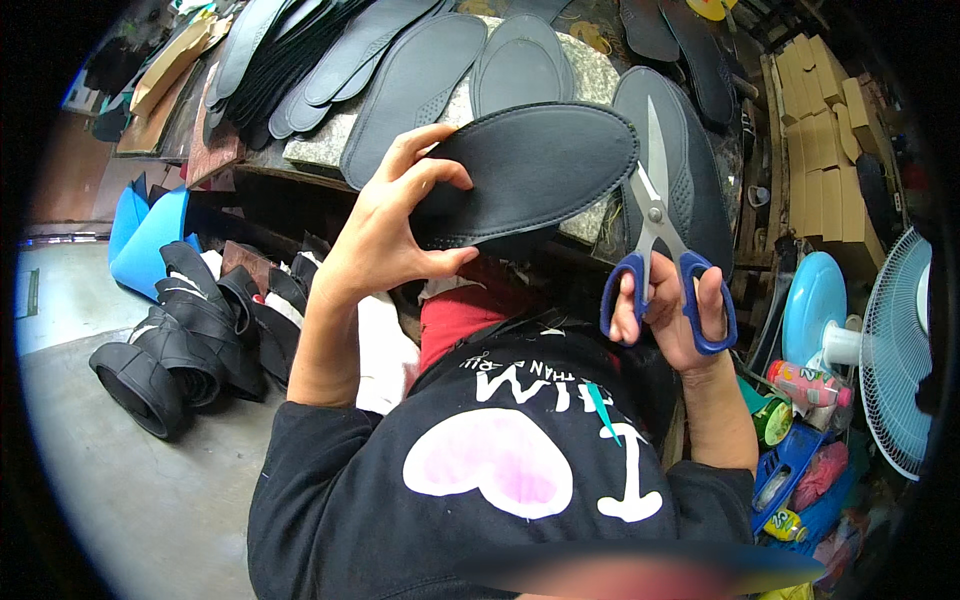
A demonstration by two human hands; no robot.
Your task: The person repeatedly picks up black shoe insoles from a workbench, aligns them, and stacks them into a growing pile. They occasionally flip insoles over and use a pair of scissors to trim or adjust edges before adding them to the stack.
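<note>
At the centre of the frame, the left hand (385, 235) pinches a black insole (530, 165) by its rounded end. The right hand (672, 315) grips blue-handled scissors (655, 225) (blades upright, touching the insole's tip). More insoles (400, 70) cover the worktop (590, 75) above.

Black insole (530, 165); blue-handled scissors (655, 235); pale blue fan (895, 350).

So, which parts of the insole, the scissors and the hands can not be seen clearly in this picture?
- Head view: the black insole has its left end covered by the left hand.
- Head view: the scissors meet the insole's right edge; whether the blades are cutting cannot be told.
- Head view: the right hand has fingers inside the blue handles, partly hidden.
- Head view: the bottom edge is blurred.
</note>
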